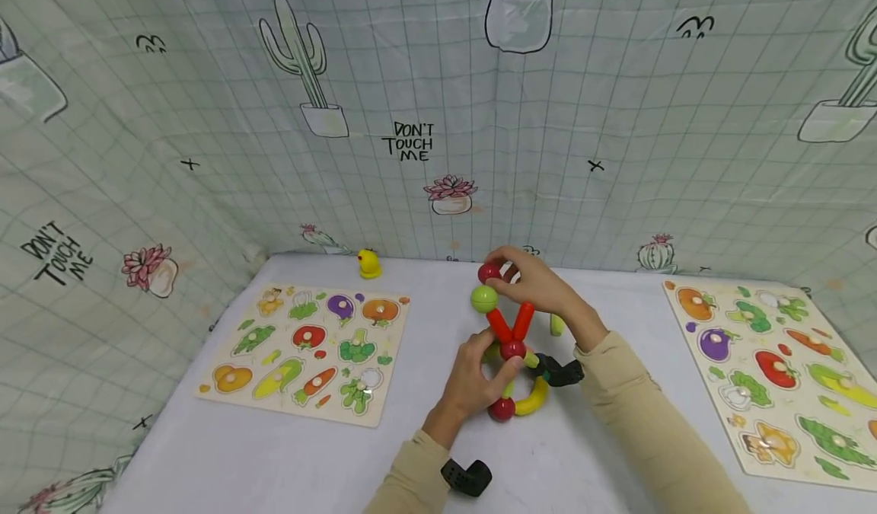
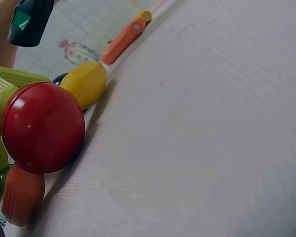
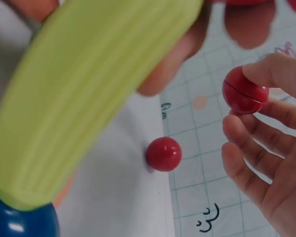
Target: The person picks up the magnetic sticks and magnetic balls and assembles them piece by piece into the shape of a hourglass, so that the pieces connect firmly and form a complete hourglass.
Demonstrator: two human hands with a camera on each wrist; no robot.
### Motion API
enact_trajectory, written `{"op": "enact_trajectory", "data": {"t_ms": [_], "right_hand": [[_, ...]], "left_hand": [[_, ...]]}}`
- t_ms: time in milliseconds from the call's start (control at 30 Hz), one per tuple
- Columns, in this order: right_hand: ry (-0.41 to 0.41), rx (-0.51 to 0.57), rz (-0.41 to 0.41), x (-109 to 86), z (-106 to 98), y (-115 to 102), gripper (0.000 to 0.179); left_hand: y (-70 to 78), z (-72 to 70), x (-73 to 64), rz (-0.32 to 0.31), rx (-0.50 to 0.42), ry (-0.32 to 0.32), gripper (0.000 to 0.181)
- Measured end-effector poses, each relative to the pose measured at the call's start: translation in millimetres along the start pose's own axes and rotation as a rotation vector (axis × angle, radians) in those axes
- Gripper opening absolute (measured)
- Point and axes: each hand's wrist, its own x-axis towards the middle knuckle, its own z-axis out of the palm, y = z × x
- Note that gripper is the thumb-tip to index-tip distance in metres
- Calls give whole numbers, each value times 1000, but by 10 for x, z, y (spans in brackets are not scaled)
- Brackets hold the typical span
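My right hand [image 1: 537, 282] pinches a red ball [image 3: 245, 90] between thumb and fingers, beside a lime-green ball [image 1: 484, 299]. That green ball tops one of two red sticks [image 1: 524, 320] rising in a V from another red ball [image 1: 512, 349]. They belong to a ball-and-stick toy structure, whose lower part has a red ball [image 2: 43, 127] and a curved yellow piece [image 1: 533, 398]. My left hand [image 1: 473, 377] grips this structure from the left, its fingers partly hidden behind it. A light green stick [image 3: 96, 94] and a blue ball [image 3: 19, 219] show close up in the right wrist view.
Vegetable puzzle boards lie at left [image 1: 274, 381] and right [image 1: 729, 430]. A yellow toy duck [image 1: 369, 263] stands at the back edge. Another red ball [image 3: 164, 154] and a green piece [image 1: 557, 324] lie on the white table. A patterned cloth [image 1: 548, 133] hangs behind.
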Motion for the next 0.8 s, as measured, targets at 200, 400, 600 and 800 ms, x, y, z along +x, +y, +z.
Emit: {"op": "enact_trajectory", "data": {"t_ms": [200,400,600,800], "right_hand": [[106,117,67,-175,-47,-27,36],[221,245,128,-409,-39,-48,37],[298,295,151,-560,-28,-39,38],[340,355,113,-691,-17,-109,37]], "left_hand": [[14,-10,2,-18,-8,-11,27],[17,10,4,-19,-5,-11,28],[29,17,10,-23,-3,-14,28],[29,13,3,-32,-12,-11,28]]}}
